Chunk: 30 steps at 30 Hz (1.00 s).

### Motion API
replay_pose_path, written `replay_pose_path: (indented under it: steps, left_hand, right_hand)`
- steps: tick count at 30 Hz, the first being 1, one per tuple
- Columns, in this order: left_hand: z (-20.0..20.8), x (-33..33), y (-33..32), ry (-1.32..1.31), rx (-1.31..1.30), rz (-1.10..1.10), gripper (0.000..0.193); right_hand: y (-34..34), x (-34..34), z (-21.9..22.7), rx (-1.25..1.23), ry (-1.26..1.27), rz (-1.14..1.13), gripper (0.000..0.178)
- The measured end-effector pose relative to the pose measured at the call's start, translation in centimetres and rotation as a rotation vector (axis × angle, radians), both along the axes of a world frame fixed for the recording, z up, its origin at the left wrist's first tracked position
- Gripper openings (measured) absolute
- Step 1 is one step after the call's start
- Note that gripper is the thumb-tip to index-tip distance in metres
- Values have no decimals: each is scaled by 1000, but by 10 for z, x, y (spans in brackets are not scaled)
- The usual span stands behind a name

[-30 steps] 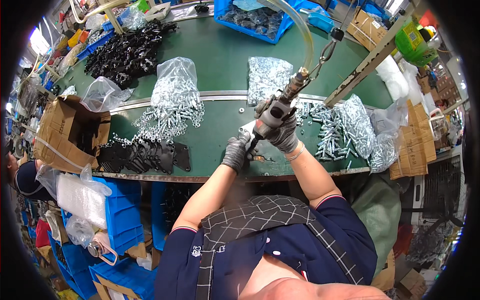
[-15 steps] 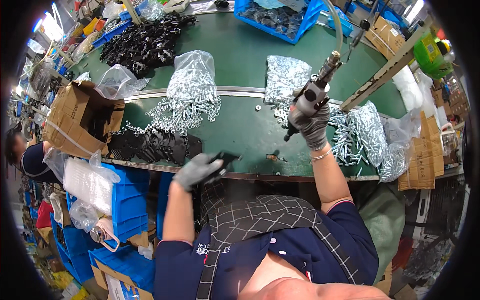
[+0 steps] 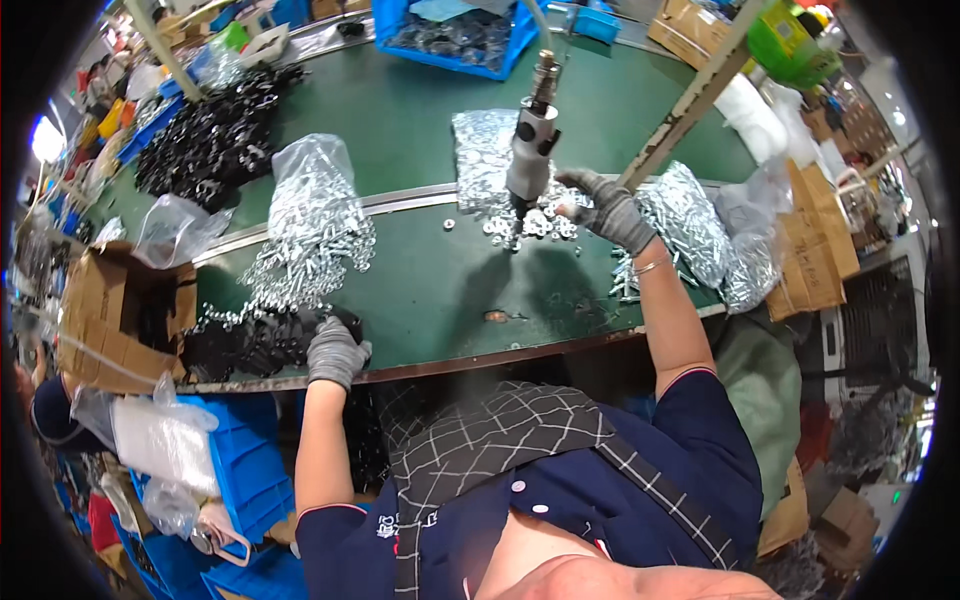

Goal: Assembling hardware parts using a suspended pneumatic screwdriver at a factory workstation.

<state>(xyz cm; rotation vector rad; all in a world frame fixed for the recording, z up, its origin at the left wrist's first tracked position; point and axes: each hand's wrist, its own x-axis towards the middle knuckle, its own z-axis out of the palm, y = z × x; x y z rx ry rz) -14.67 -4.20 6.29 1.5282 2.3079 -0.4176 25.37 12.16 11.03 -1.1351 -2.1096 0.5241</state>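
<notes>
1. Your left grip (image 3: 335, 352) presses down on the black parts (image 3: 250, 345) at the bench (image 3: 420, 290) edge.
2. Your right grip (image 3: 607, 208), fingers loosely curled, touches washers (image 3: 535, 225) just beside the hanging screwdriver (image 3: 527, 150).

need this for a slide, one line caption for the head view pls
Gloved left hand on a pile of black parts, gloved right hand beside a hanging screwdriver over loose washers.

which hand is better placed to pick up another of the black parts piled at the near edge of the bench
Left. The left hand already rests on the pile of black parts at the near edge, while the right hand is across the bench by the hanging screwdriver and the loose washers.
</notes>
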Motion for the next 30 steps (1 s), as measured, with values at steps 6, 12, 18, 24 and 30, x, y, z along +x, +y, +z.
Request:
replay_pose_path:
  steps: [6, 12, 18, 24, 30]
  left_hand:
    - [-11, -15, 2, 51, 100, 78, 52]
    - [-43, -36, -10, 118, 377, 53, 39]
    - [-29, -16, -9, -1547, 630, 491, 30]
    - [-35, 81, 15, -2112, 261, 669, 24]
    - [-43, 108, 16, -2275, 170, 693, 28]
  right_hand:
    - [6, 76, -48, -255, -806, -282, 21]
    - [12, 70, -76, 175, -911, -310, 18]
    - [17, 57, -72, 10, -863, -399, 15]
    - [-68, -54, -61, -721, 586, 136, 14]
    - [-118, -108, -58, -992, 941, 162, 10]
